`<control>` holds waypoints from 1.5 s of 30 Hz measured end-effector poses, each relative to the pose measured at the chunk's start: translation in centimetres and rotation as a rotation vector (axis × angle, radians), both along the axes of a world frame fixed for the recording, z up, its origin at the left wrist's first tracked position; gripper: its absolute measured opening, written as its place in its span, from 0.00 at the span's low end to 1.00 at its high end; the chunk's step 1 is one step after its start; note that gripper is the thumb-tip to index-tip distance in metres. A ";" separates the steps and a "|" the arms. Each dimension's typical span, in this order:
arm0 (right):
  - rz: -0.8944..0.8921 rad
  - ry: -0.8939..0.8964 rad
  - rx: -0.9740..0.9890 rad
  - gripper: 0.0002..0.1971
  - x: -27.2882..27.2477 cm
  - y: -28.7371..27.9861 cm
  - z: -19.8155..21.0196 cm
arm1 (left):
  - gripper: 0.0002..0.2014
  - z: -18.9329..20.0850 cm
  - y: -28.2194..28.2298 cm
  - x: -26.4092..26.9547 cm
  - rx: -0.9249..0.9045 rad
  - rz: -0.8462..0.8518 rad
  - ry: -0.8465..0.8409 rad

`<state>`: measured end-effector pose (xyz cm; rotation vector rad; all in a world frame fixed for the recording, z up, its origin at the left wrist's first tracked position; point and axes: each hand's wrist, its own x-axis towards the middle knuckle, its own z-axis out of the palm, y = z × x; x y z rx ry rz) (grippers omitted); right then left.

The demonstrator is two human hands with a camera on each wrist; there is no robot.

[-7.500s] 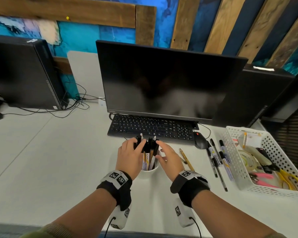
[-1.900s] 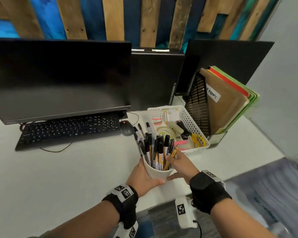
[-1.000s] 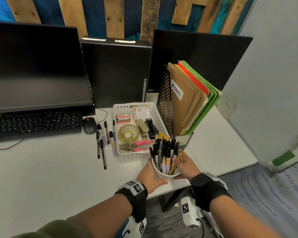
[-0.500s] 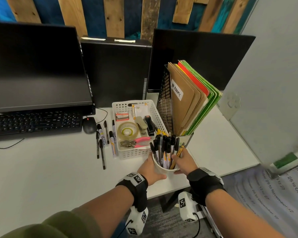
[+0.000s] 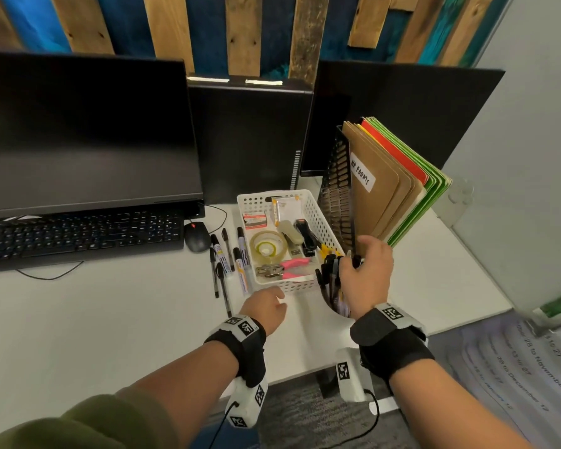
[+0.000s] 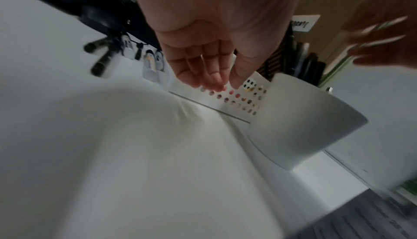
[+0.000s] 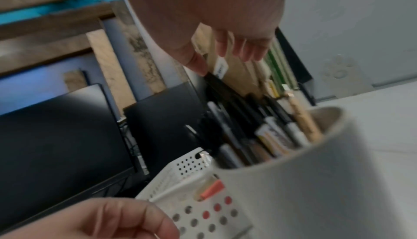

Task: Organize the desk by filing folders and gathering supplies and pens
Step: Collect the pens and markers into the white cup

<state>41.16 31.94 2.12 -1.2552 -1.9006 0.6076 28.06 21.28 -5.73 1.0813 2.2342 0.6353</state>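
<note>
The pen-filled white cup (image 6: 311, 118) looked top-heavy, best held round its wall; both hands (image 5: 266, 307) (image 5: 365, 280) hovered with fingers relaxed, gripping nothing.

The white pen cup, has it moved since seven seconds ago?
Yes. The white pen cup went right, from before the keyboard to beside the white basket.

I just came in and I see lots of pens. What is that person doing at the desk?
Someone is tidying a desk. A white cup full of pens stands at the desk's near edge, beside a white basket of supplies. The right hand hovers open over the pens, and the left hand is open near the basket's front. A few loose markers lie on the desk left of the basket. The folders stand filed in a black rack.
</note>
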 end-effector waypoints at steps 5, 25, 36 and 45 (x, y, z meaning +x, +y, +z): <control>0.234 0.093 -0.039 0.06 -4.8 -3.7 1.4 | 0.08 0.8 -2.4 -3.9 0.022 0.081 0.058; 0.477 -0.673 -0.369 0.06 -17.8 -8.4 -8.9 | 0.13 -1.2 -3.9 -18.1 -0.099 0.248 0.073; 0.459 -0.834 -0.500 0.06 -17.9 -7.9 -9.8 | 0.19 -2.2 -0.7 -19.1 -0.237 0.143 0.130; 0.332 -0.899 -0.548 0.18 -16.8 -8.8 -9.4 | 0.14 -1.7 -1.0 -17.6 -0.330 0.156 0.181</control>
